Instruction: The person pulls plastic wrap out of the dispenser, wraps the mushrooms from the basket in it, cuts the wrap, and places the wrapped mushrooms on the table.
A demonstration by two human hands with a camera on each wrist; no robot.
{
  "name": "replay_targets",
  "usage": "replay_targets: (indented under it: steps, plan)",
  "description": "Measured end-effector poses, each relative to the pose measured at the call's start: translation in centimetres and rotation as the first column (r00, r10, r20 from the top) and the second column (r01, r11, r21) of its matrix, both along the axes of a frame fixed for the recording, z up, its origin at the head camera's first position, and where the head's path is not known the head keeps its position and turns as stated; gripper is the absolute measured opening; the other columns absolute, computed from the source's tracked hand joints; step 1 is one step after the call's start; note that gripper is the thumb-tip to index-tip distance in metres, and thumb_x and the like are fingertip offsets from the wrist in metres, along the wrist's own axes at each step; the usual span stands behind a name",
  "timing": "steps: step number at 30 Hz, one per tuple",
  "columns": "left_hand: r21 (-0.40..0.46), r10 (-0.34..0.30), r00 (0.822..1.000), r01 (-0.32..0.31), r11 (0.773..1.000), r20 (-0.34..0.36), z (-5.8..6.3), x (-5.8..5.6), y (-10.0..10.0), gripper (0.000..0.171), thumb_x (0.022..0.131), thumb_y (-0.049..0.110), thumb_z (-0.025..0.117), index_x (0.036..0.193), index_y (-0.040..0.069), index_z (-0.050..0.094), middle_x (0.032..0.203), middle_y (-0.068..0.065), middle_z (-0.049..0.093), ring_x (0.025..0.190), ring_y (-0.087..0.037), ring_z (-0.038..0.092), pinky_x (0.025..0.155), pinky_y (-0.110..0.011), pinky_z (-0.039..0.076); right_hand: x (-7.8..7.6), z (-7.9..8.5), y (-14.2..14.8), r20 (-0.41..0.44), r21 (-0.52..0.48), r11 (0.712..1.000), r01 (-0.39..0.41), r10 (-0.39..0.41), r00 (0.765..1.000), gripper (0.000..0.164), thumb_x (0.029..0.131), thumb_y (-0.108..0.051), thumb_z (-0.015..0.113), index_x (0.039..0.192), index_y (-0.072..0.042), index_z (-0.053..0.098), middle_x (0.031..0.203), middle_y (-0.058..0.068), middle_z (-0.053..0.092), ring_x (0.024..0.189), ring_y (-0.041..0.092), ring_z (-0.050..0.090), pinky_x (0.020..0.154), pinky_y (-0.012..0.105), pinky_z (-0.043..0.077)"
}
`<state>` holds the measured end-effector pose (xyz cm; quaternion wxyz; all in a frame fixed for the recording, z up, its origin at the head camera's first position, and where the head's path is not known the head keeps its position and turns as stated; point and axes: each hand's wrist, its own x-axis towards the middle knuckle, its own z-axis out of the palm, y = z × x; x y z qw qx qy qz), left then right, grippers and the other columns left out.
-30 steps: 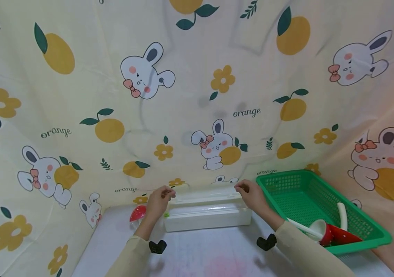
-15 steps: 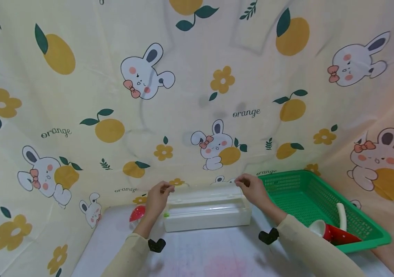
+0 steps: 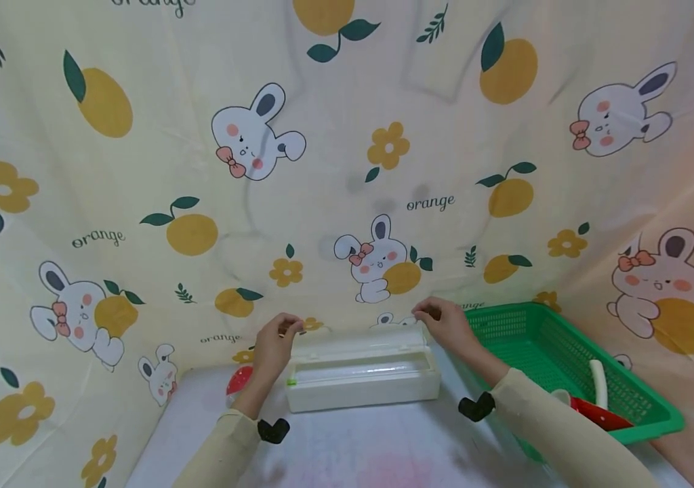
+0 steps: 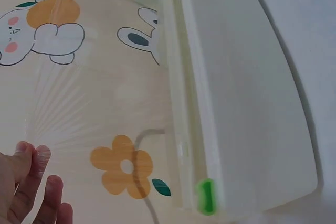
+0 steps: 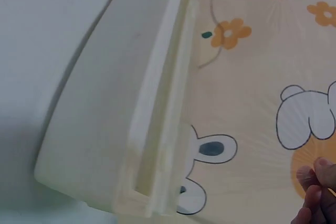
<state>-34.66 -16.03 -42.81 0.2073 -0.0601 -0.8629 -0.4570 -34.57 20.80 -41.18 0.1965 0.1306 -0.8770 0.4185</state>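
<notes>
A long white cling film dispenser box (image 3: 365,392) lies on the table, its lid (image 3: 356,342) tilted up at the back. Clear cling film (image 4: 68,111) stretches up from the box, with fine creases fanning out from the fingertips. My left hand (image 3: 275,347) pinches the film's left corner between thumb and forefinger, above the box's left end. Over the right end, my right hand (image 3: 452,328) pinches the opposite corner. In the left wrist view a green tab (image 4: 207,196) sits at the box's end.
A green basket (image 3: 646,430) stands at the right, holding a white curved tube (image 3: 599,383) and a red white-dotted piece (image 3: 603,415). My right sleeve covers part of it. Behind my left wrist is a red dotted object (image 3: 239,381). A printed cloth (image 3: 322,176) hangs close behind.
Both hands have risen slightly, still pinching the film, and the left has shifted a little left. The right forearm now covers more of the basket. The view has tilted slightly.
</notes>
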Motion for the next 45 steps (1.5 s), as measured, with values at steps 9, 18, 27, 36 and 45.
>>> replay_targets:
  steps: [9, 18, 27, 36, 45]
  plan:
    - [0.0, 0.012, 0.999, -0.012, 1.0, -0.037, 1.3, 0.2, 0.0, 0.011, 0.098, 0.028, 0.066, 0.103, 0.019, 0.069, 0.095, 0.004, 0.073, 0.089, -0.016, 0.065, 0.082, -0.035, 0.051, 0.1, 1.7, 0.0, 0.011, -0.002, 1.0, 0.002, -0.002, 1.0, 0.01, 0.097, -0.016, 0.067, 0.104, -0.012, 0.072, 0.098, 0.003, 0.07, 0.081, 0.021, 0.059, 0.07, 0.028, 0.053]
    - [0.02, -0.007, 0.998, 0.008, 1.0, -0.065, 2.2, 0.2, -0.1, 0.014, 0.097, 0.03, 0.065, 0.103, 0.018, 0.07, 0.095, 0.004, 0.073, 0.091, -0.016, 0.065, 0.082, -0.035, 0.05, -0.1, 3.2, 0.0, -0.017, 0.004, 1.0, -0.013, 0.013, 1.0, 0.009, 0.097, -0.014, 0.067, 0.104, -0.011, 0.073, 0.095, 0.004, 0.071, 0.079, 0.022, 0.059, 0.069, 0.026, 0.053]
    - [0.027, -0.023, 0.995, 0.026, 0.999, -0.095, 3.7, 0.0, 0.1, 0.013, 0.098, 0.029, 0.064, 0.104, 0.018, 0.069, 0.097, 0.003, 0.072, 0.091, -0.018, 0.063, 0.084, -0.035, 0.05, -0.3, 4.7, 0.1, -0.032, 0.009, 1.0, -0.009, 0.009, 0.999, 0.01, 0.097, -0.013, 0.068, 0.104, -0.009, 0.073, 0.095, 0.005, 0.071, 0.08, 0.023, 0.058, 0.07, 0.027, 0.054]
    - [0.016, -0.026, 0.988, 0.029, 0.999, -0.155, 5.3, -0.2, 0.1, 0.015, 0.098, 0.029, 0.066, 0.103, 0.016, 0.07, 0.094, 0.001, 0.073, 0.09, -0.019, 0.064, 0.081, -0.036, 0.051, -0.6, 5.8, 0.3, -0.076, 0.007, 1.0, -0.005, 0.005, 0.997, 0.008, 0.096, -0.014, 0.068, 0.101, -0.01, 0.072, 0.095, 0.007, 0.071, 0.077, 0.024, 0.057, 0.065, 0.028, 0.052]
    - [0.037, -0.038, 0.98, 0.045, 0.998, -0.193, 6.7, -0.2, 0.0, 0.017, 0.098, 0.031, 0.064, 0.103, 0.016, 0.07, 0.094, 0.002, 0.073, 0.089, -0.018, 0.065, 0.079, -0.035, 0.05, -0.6, 7.1, 0.5, -0.115, -0.016, 0.999, -0.049, 0.047, 0.992, 0.014, 0.097, -0.015, 0.068, 0.105, -0.005, 0.072, 0.097, 0.006, 0.072, 0.077, 0.024, 0.059, 0.065, 0.027, 0.051]
